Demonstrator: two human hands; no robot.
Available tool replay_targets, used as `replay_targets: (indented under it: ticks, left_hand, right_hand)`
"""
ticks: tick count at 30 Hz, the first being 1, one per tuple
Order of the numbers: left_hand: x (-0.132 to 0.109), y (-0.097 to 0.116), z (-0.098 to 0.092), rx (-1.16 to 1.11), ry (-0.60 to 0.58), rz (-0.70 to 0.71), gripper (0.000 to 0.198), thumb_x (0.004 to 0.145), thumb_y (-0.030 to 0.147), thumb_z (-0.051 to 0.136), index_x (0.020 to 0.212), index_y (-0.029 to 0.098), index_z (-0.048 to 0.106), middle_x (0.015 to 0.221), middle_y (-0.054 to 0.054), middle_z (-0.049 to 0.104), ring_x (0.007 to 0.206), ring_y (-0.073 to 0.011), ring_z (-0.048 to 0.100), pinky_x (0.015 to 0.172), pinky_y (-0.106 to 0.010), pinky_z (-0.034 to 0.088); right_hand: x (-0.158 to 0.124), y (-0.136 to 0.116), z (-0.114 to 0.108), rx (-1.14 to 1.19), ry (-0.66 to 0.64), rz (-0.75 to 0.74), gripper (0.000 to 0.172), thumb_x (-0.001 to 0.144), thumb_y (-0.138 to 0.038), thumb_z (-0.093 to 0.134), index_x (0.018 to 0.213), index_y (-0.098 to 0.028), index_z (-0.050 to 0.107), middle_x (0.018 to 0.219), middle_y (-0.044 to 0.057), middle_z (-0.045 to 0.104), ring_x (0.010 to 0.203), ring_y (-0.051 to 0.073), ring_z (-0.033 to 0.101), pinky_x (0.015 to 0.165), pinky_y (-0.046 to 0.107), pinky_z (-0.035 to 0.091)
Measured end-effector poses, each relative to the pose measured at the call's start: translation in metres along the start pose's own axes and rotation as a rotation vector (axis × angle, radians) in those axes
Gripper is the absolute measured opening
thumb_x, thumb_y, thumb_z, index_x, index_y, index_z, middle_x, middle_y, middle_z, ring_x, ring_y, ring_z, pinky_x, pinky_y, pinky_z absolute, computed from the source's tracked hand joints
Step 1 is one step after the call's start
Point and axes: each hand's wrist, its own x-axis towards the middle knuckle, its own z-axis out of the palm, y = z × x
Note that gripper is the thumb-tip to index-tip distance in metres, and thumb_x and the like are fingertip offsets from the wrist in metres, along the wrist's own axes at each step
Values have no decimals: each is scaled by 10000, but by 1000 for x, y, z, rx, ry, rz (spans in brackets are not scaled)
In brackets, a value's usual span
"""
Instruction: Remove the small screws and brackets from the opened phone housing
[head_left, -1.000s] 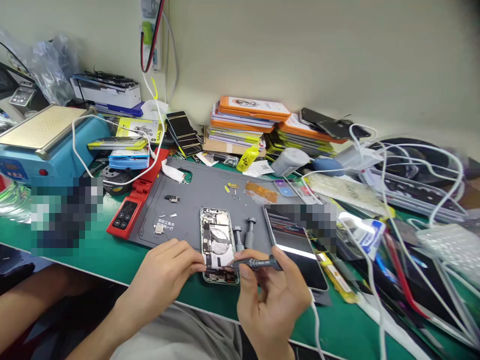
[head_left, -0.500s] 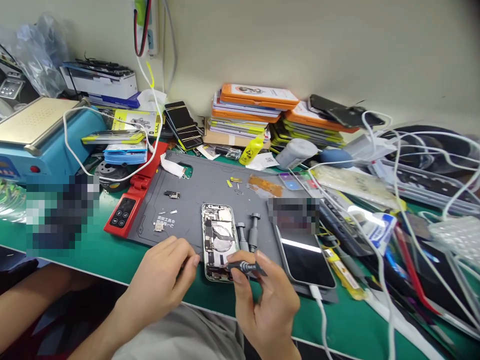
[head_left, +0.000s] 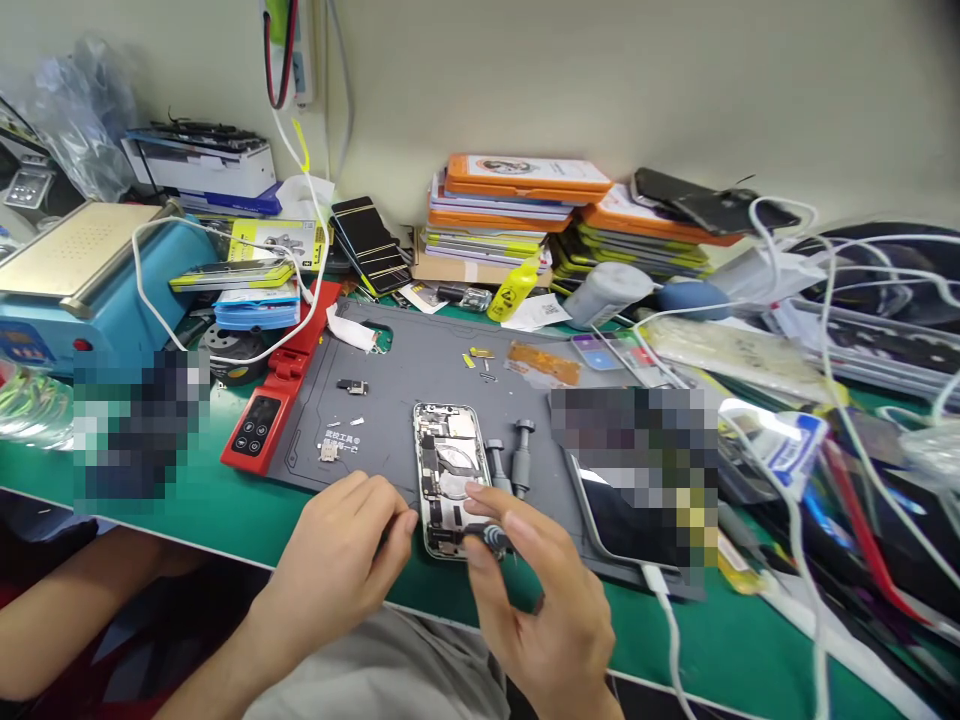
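An opened phone (head_left: 450, 455) with bare inner parts lies on the front of the grey mat (head_left: 420, 350). My right hand (head_left: 555, 590) holds a small dark grey screwdriver (head_left: 491, 537) between thumb and fingers over the phone's lower right edge. The index finger is stretched out above the phone. At the phone's left edge is my left hand (head_left: 349, 545), fingers curled and thumb pressed in; what they pinch, if anything, is hidden. Two grey screwdrivers, one of them (head_left: 523, 455) farther right, are just right of the phone. A small metal tray part (head_left: 328, 451) and a camera-like part (head_left: 352, 387) rest on the left.
A phone with a dark screen (head_left: 630, 520) lies to the right, a white cable (head_left: 667, 620) plugged into it. On the left stand a red control unit (head_left: 255, 430) and a blue heating machine (head_left: 112, 290). Orange cases (head_left: 525, 180) are stacked behind. Another person's arm (head_left: 75, 610) shows at lower left.
The view has shifted slightly, moving everything a little to the right. My right index finger has straightened and lifted off the screwdriver handle. The left hand keeps its curled pose.
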Motion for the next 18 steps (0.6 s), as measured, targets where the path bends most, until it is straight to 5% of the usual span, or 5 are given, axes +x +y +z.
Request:
replay_targets:
  ticks: [18]
  left_hand:
    - [1, 1, 0, 34, 2, 13, 341, 1233, 297, 468, 908, 232, 550, 815, 21, 671, 709, -170, 572, 655, -312, 429]
  right_hand:
    - [-8, 1, 2, 30, 110, 57, 658, 1060, -53, 574, 1696, -195, 484, 1288, 177, 815, 1128, 280, 849, 880, 449, 756]
